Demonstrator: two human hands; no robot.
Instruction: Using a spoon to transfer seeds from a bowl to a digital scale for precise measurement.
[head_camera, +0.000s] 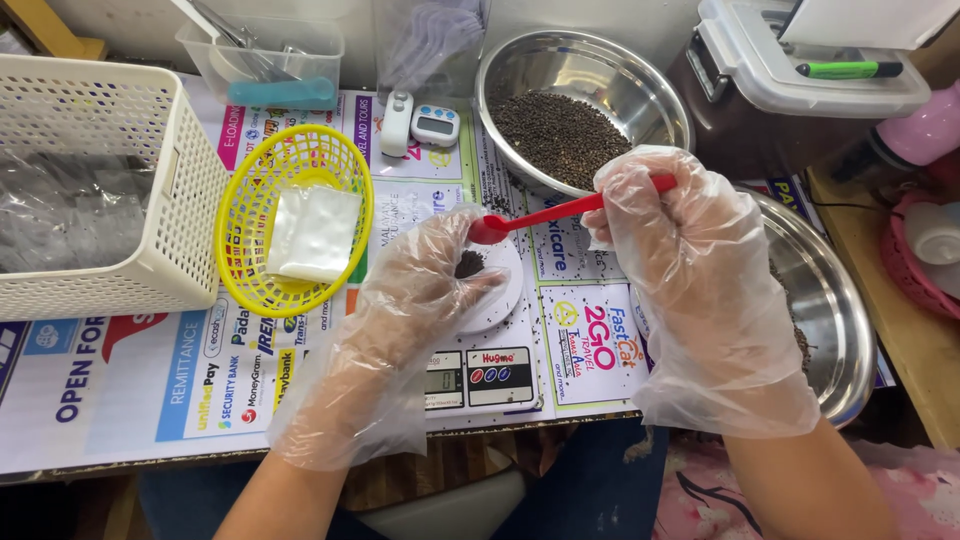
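- Looks like you're mid-weighing here: there's a small dark heap of peppercorn-like seeds (469, 263) already sitting on the white pan of the little digital scale (497, 300), right in the middle of the bench (120, 395).
- I'd say this portion is partly done. Some seeds are on the pan, but the red spoon (560, 214) is at the pan's upper edge with its bowl just above the heap, so the amount seems to be getting adjusted, not finished.
- The big steel bowl (640, 95) behind the scale is holding plenty of seeds, so lots of stock is left.
- The yellow basket (240, 215) to the left holds a small stack of clear little bags (313, 232). None of them looks filled as far as I can tell, so bagging seems not started from this view.
- Your right hand (690, 270), in a loose plastic glove, has its fingers curled shut around the spoon's handle, gripping it near the far end.
- Your left hand (405, 310), also gloved, lies over the left side of the scale, fingers loosely bent and a bit apart. They're touching or nearly touching the pan beside the heap; the crinkly glove hides whether they actually pinch anything, so I can't tell.
- A second steel bowl (835, 320) sits under your right wrist.
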